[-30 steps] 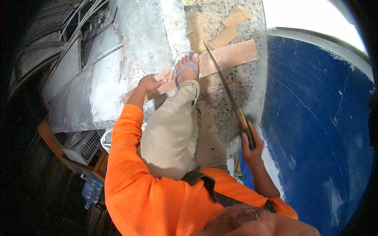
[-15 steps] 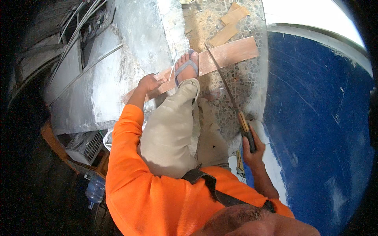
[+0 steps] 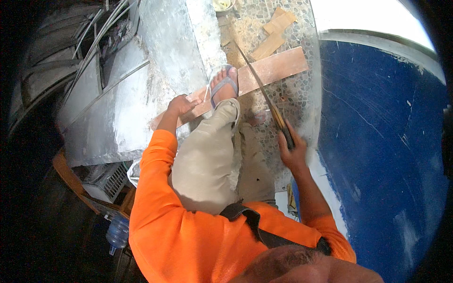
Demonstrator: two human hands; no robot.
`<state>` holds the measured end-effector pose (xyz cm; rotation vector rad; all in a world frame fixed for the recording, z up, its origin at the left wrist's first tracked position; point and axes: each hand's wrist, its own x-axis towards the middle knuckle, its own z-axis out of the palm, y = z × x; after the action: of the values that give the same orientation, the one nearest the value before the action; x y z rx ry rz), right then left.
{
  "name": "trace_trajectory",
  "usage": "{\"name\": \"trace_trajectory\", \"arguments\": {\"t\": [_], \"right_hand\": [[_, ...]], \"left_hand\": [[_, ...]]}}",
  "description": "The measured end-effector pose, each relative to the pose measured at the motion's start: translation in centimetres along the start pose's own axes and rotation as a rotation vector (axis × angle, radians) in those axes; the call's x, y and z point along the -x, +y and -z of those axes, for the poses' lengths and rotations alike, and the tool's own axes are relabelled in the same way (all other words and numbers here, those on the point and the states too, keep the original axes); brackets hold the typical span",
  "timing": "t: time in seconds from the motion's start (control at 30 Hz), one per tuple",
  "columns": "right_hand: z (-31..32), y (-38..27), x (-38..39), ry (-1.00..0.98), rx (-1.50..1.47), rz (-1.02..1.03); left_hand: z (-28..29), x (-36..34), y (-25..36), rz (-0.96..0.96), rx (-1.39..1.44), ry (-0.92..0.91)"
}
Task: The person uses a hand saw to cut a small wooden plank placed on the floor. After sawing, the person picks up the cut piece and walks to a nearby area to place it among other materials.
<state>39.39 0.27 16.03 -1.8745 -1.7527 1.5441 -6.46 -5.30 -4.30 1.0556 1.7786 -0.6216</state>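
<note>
Head view: a reddish-brown board [image 3: 283,66] lies aslant, its left part on a grey slab [image 3: 165,33] and its right part above a pebble-patterned floor [image 3: 291,109]. A sandalled foot [image 3: 224,84] is planted on the middle of the board. The left grip [image 3: 180,105] rests on the board left of the foot, its fingers bent; how far they wrap the edge I cannot tell. The right grip [image 3: 293,150], on the near side of the board, is closed round the handle of a saw [image 3: 259,79], whose blade crosses the board just right of the foot. Whether the teeth bite is unclear.

The likeliest harm, I judge, is to the bare toes: a blade skipping out of line could reach them. If the board's right end is unsupported, which I cannot confirm, it could sag, pinch the blade or splinter; a slackened foot or left grip could let the board twist.

Beyond the board lie brownish dust [image 3: 245,29], tan flat pieces [image 3: 280,22] and a pale bowl [image 3: 221,5]. Right of it stands a scuffed blue panel [image 3: 377,122]; to its near left, a grey crate [image 3: 109,183] and a clear-blue bottle [image 3: 117,233].
</note>
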Motion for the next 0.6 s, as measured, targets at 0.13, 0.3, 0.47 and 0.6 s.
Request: {"name": "trace_trajectory", "arguments": {"t": [0.13,0.3,0.47,0.6], "right_hand": [[5.6,-1.7,9.1,-0.009,-0.010,-0.052],[-1.0,0.3,-2.8,0.054,-0.089,0.001],[-5.8,0.0,-10.8,0.189,-0.092,0.210],[-0.7,2.0,0.1,0.056,-0.129,-0.024]], "left_hand": [[0.0,-0.8,0.0,0.003,-0.023,-0.085],[2.7,1.3,2.6,-0.005,-0.014,-0.146],[-1.2,-1.6,-0.8,-0.008,-0.006,0.007],[0.3,0.1,1.5,0.021,0.040,0.022]]}}
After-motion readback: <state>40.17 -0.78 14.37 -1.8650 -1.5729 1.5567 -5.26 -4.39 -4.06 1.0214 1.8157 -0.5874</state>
